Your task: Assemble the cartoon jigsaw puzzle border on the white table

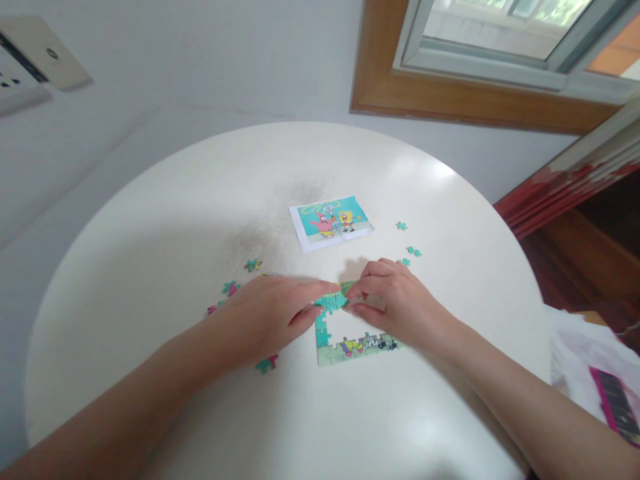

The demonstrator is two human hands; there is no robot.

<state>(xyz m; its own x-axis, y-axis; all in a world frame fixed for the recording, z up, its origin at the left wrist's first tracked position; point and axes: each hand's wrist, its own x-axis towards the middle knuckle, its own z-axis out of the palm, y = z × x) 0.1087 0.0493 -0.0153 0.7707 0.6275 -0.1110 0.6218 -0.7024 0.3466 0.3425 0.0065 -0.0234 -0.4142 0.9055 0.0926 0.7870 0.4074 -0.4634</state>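
Observation:
A partly assembled jigsaw puzzle (324,337) lies flat on the white table, its left side and bottom row joined around an open middle. My left hand (280,307) reaches over its top left corner, index finger and thumb pressed on the joined turquoise pieces. At the top edge, my right hand (393,293) pinches a puzzle piece (346,287), greenish and mostly hidden by the fingertips. The right hand and wrist cover the puzzle's right side. Just beyond the hands lies a printed reference picture (333,220) of cartoon figures.
Loose turquoise pieces (401,226) lie to the right. More loose pieces (231,288) are left of my left hand, and another piece (267,363) is below it. The round table (150,200) stands by a wall and window. A pink-edged phone-like object (615,400) lies at right.

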